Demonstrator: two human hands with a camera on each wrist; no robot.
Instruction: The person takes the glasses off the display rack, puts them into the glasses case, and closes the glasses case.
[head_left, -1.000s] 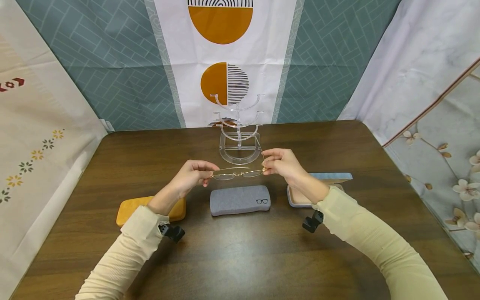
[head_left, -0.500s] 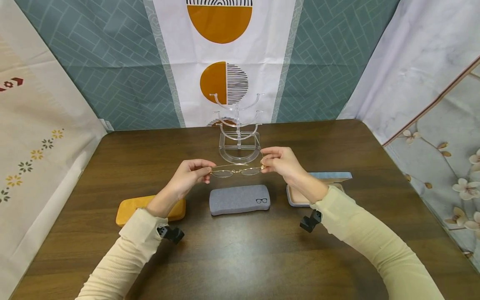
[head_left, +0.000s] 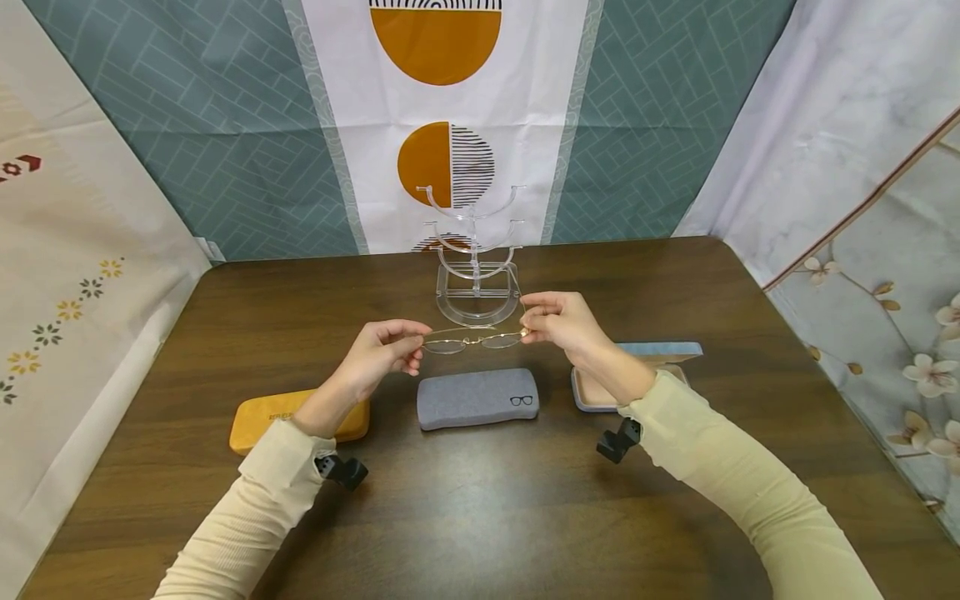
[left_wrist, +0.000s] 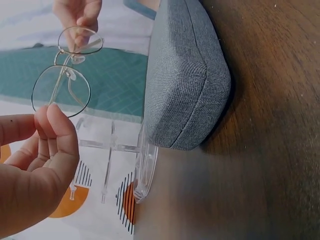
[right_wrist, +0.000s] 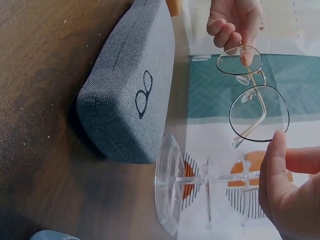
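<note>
A pair of thin-rimmed eyeglasses point(head_left: 447, 347) is held up between both hands, lenses facing me, above and beyond a closed grey glasses case point(head_left: 477, 399). My left hand point(head_left: 391, 347) pinches the left end of the frame with thumb and fingers. At the other end, near the hinge, my right hand point(head_left: 561, 323) grips the frame. One temple lies folded across behind the lenses; the temple on the right points away from me. In the left wrist view, round dark rims and clear nose pads show on the eyeglasses point(left_wrist: 61, 91).
Behind the eyeglasses stands a clear tiered display stand point(head_left: 477, 317). A yellow case point(head_left: 258, 421) lies under my left forearm. Partly behind my right forearm, a blue case point(head_left: 660, 352) stands open on the brown table point(head_left: 480, 517). Patterned cloths hang around the table.
Both hands have raised the eyeglasses slightly and shifted them a little left. The grips stay the same, and the cases and stand have not moved.
</note>
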